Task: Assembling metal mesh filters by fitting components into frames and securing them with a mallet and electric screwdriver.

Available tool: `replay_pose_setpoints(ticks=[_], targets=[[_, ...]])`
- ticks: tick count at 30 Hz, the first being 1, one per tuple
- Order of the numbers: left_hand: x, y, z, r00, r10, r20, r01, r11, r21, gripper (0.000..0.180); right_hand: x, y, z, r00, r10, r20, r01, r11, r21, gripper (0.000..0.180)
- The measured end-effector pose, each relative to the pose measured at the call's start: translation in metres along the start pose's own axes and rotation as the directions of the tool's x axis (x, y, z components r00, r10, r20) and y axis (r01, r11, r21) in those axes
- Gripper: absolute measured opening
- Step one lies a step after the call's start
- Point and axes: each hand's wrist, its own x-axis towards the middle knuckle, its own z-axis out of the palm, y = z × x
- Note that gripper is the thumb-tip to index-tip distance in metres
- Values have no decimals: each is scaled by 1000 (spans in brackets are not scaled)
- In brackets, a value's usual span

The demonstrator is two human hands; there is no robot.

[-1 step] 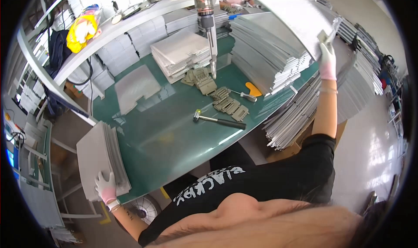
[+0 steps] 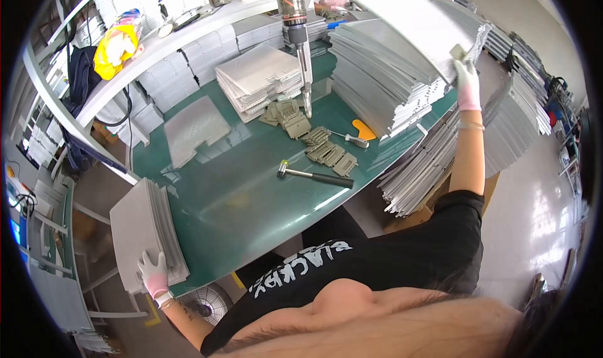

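My right hand [image 2: 467, 86], in a pale glove with a pink cuff, is raised at the right, closed on the corner of a white panel [image 2: 408, 28]. A small grey-green bracket [image 2: 460, 52] shows at that corner by my fingers. The panel tilts above a tall leaning stack of similar panels [image 2: 377, 81]. My left hand [image 2: 154, 274], gloved too, lies with fingers spread on a stack of grey panels [image 2: 138, 226] at the table's left edge.
On the green table [image 2: 220, 213] lie a hammer [image 2: 314, 176], a screwdriver [image 2: 357, 141], an orange scraper [image 2: 363, 130], several brackets [image 2: 330, 155] and a single panel [image 2: 198, 128]. A power driver [image 2: 293, 31] hangs over the middle. More panels [image 2: 419, 172] stand beside the table's right edge.
The white panel and my right hand have shifted slightly to the left, and the panel's far end sits a little lower. My left hand stays on its stack.
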Motion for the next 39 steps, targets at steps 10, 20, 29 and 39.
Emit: replay_pose_setpoints(ticks=[10,20,29,39], targets=[[16,10,-53,979,-50,199,22,989,143,83,36,40,0,988,-117,100,154,747,-647,76],[30,-75,-111,988,-34,149,82,940,-331,57,-50,14,28,933,-315,-172,254,918,-304,43],[-109,38,-158,901,114,-419,-421,466,-778,74,-284,58,157,744,-364,560,404,913,57,26],[-119,218,33,804,480,350,-362,863,-354,69,-384,68,321,135,-338,931,573,793,205,60]])
